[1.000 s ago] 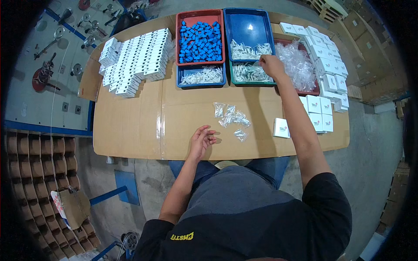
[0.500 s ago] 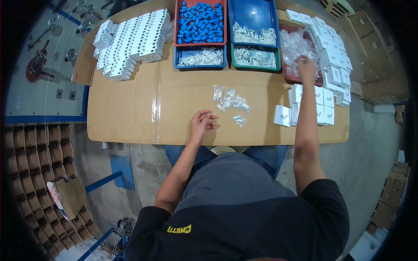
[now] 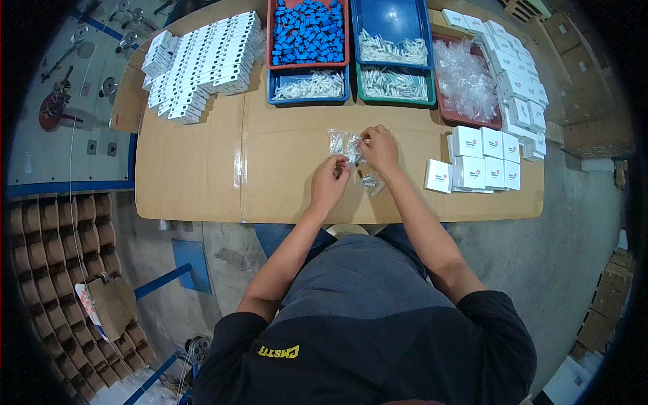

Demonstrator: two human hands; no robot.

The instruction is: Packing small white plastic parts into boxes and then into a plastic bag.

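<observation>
My left hand (image 3: 329,183) and my right hand (image 3: 381,150) are close together over the middle of the cardboard-covered table. Thumb and fingers are pinched on both hands. A small clear plastic bag (image 3: 354,154) appears held between them, though its edges blend with the bags behind. Several small clear bags with pale pieces inside lie under and around the fingers. One such filled bag (image 3: 336,140) shows beyond my left hand, and another filled bag (image 3: 372,183) sits nearer me, below my right wrist. My hands partly hide the rest of the pile.
Beyond the hands stand a red tray of blue parts (image 3: 271,40), blue (image 3: 270,94) and green (image 3: 398,102) trays of white pieces, and a dark red tray of clear bags (image 3: 472,123). White boxes are stacked left (image 3: 202,64) and right (image 3: 470,173).
My right hand has left the tray of clear bags and come back to the table's middle. My left hand has moved slightly right and away from me to meet it.
</observation>
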